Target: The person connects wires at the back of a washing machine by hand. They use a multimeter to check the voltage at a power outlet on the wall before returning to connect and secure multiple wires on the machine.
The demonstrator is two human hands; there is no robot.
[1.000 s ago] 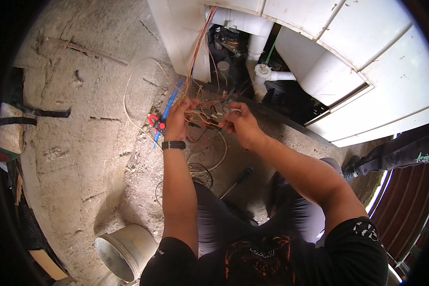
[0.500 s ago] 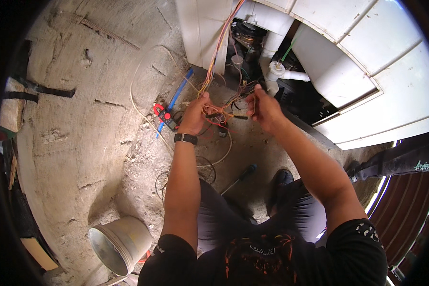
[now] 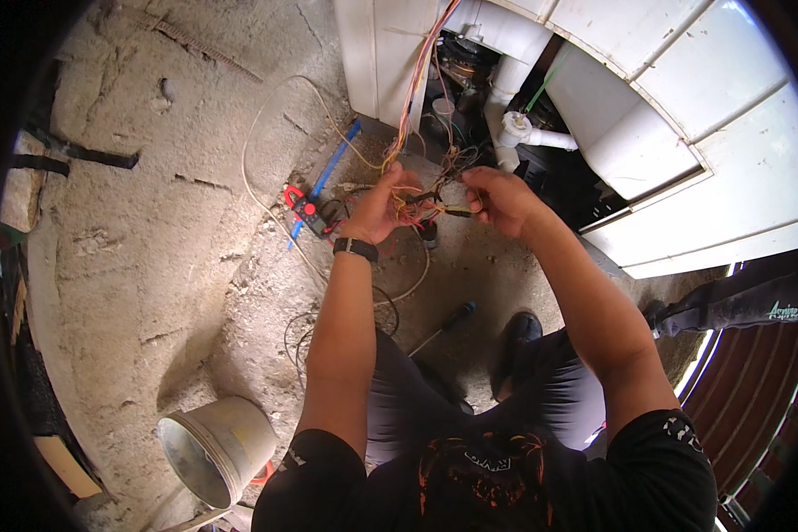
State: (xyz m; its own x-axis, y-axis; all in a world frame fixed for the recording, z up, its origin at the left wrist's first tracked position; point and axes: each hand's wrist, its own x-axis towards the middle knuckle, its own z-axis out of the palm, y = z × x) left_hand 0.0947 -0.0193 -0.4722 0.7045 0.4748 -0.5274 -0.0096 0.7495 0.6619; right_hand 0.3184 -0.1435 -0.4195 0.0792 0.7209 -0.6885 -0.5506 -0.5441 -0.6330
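Observation:
A tangle of thin orange, red and yellow wires (image 3: 421,209), with some dark taped pieces, spreads between my two hands. My left hand (image 3: 377,209) is closed around its left side, where a long bundle of coloured wires (image 3: 412,84) comes down from above. To the right, my right hand (image 3: 504,200) has its fingertips pinched at the tangle's edge, against a short dark and yellow taped wire end (image 3: 456,211). Just left of my left hand, a red and dark grey clamp meter (image 3: 307,213) lies near a blue strip (image 3: 335,164).
White plastic pipes (image 3: 516,131) run in the dark opening of a white panelled unit (image 3: 736,168). A screwdriver (image 3: 448,325) lies on the floor before my feet. A pale cable (image 3: 248,155) loops at the left. At lower left, a bucket (image 3: 217,448) rests on its side.
My left hand has shifted slightly right and turned more open-backed around the wires. My right hand has moved a little right and down, its fingers now at the taped wire end.

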